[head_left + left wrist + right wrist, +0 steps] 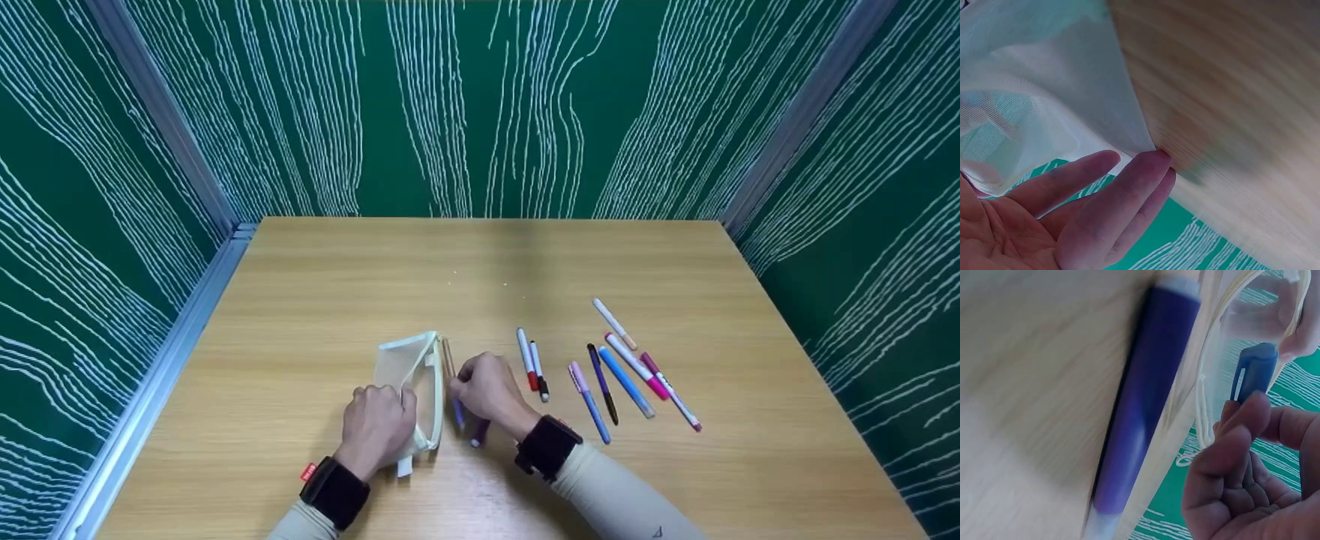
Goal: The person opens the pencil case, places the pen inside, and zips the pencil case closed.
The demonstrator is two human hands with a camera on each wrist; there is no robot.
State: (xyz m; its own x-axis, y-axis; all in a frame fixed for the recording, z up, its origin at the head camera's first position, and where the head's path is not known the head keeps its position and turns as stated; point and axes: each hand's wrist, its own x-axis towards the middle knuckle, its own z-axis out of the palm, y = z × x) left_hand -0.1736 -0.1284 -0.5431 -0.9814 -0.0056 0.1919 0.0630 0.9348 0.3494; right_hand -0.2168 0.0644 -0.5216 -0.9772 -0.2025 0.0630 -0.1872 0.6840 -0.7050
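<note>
My left hand [379, 427] grips a pale mesh pencil pouch [406, 365] by its near side. In the right wrist view, the left thumb lies at the pouch's open rim [1207, 354], with fingers behind the mesh. Close by the opening, my right hand [487, 388] pinches a pen with a blue clip cap [1256, 371] between thumb and fingers, the cap pointing toward the pouch. Its lower part is hidden by the fingers. A purple marker [1143, 399] with whitish ends lies on the table beside the right hand, mostly hidden under the wrist in the head view.
Right of the right hand lie a red-capped marker [527, 358], a black-capped one [539, 370], a pink-and-blue pen [590, 403], a dark pen [602, 384], a blue marker [627, 381] and several more. Patterned green walls [480, 112] enclose the wooden table [337, 277] at back and sides.
</note>
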